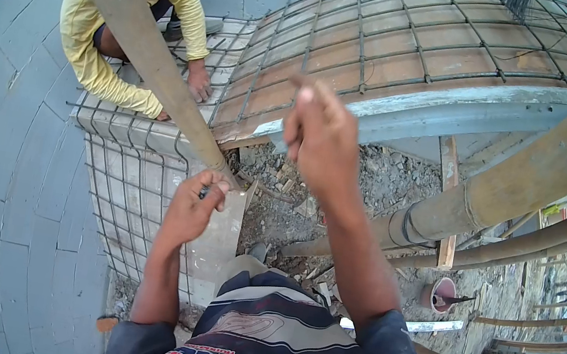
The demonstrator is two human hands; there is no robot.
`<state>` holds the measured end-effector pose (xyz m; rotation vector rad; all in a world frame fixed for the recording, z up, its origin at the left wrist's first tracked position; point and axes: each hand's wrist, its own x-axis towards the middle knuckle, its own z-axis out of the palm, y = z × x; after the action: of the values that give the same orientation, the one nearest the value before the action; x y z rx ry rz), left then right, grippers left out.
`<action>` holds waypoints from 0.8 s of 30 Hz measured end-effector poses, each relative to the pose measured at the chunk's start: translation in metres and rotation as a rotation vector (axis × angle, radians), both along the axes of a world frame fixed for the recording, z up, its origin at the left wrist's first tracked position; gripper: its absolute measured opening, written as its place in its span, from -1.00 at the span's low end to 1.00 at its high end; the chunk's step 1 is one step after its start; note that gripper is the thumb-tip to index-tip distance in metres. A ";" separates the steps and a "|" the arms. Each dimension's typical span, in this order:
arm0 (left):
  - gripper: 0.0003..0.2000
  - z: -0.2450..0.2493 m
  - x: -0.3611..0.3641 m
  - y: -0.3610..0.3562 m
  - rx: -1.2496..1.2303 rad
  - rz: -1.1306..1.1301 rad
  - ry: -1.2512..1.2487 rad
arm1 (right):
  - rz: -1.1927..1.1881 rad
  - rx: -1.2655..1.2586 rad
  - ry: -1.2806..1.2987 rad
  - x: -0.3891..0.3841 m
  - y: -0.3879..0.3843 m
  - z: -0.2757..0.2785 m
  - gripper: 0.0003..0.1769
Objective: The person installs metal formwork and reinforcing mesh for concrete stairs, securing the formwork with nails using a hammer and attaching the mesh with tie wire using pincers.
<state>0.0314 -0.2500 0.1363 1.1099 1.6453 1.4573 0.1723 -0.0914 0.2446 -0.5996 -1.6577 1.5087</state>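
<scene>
My right hand [320, 134] is raised near the middle of the view, in front of the edge of the rebar-covered slab. Its fingers are curled and pressed together; what they hold, if anything, is too small to make out. Lower and to the left, my left hand [194, 207] is closed, thumb against fingers, beside the foot of a slanting bamboo pole [159, 70]. Something small and dark shows between its fingers, but I cannot name it. Behind that hand lies a rebar grid [125, 184] over pale boards.
At the upper left a person in a yellow shirt [79, 30] crouches with both hands at the bars. A rebar mesh [398, 27] covers the sloping slab. A thick bamboo pole [522, 187] crosses the right side, above rubble and a pink bucket [439, 293].
</scene>
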 end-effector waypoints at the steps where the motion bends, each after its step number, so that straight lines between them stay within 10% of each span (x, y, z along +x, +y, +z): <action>1: -0.85 0.001 -0.006 -0.006 -0.046 0.001 0.063 | 0.009 -0.009 -0.003 -0.003 0.007 0.011 -0.56; 13: -0.83 -0.004 -0.037 -0.011 -0.124 -0.022 0.133 | 0.190 0.028 0.034 -0.012 0.078 0.094 -0.58; 24: -0.81 0.027 0.010 -0.020 -0.158 -0.279 -0.323 | 0.260 -0.267 -0.002 -0.064 -0.022 -0.018 -0.55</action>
<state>0.0417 -0.2701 0.1630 0.9182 1.2993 1.2291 0.1087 -0.1135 0.2269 -0.5401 -1.5949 1.9388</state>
